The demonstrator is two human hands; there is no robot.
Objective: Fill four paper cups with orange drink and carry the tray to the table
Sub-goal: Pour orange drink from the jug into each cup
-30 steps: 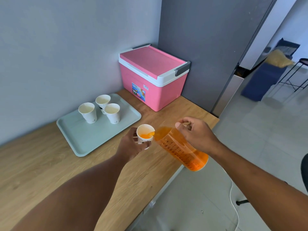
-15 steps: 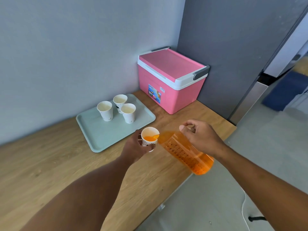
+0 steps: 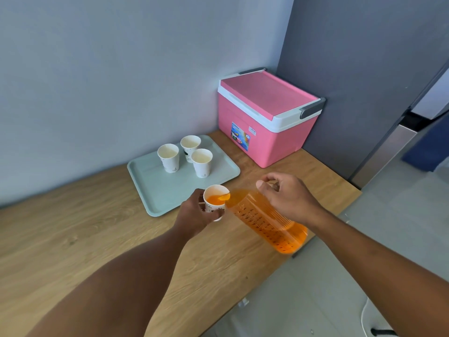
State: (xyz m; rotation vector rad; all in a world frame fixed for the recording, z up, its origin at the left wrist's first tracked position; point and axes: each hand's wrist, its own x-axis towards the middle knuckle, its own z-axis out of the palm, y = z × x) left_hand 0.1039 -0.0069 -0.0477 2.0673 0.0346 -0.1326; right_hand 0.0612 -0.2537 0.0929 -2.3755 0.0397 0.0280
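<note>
Wooden counter (image 3: 73,239): left hand (image 3: 194,215) fingers grip cup (image 3: 215,199) off tray (image 3: 155,190) edge; right hand (image 3: 289,198) fingers clasp tilted jug (image 3: 267,224)

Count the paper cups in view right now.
4. Three stand clustered on the tray: left cup, back cup, right cup. The fourth cup is in the left hand, being filled.
</note>
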